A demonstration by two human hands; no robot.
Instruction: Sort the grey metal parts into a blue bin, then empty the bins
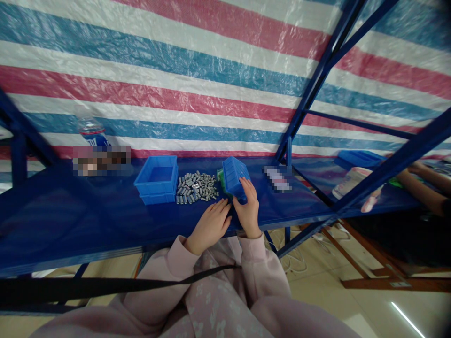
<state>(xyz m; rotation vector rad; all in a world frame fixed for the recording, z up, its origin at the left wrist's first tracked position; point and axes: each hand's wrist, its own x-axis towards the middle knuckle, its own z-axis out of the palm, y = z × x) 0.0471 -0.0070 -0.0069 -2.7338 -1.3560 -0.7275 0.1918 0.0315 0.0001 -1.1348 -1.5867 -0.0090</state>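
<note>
My right hand grips a small blue bin, which is tipped on its side with its ribbed outside facing me. Green material shows at the bin's left edge, partly hidden behind it. My left hand lies palm down near the table's front edge, fingers stretched out towards the bin, holding nothing. A pile of small silver metal cylinders is spread on the blue table just beyond it. Left of the pile stand two stacked blue bins; the upper one shows a bare inside.
A plastic bottle stands at the back left beside a blurred item. Another blurred flat item lies right of the tipped bin. Blue metal struts rise at the right; beyond them are another person's arms and a blue tray.
</note>
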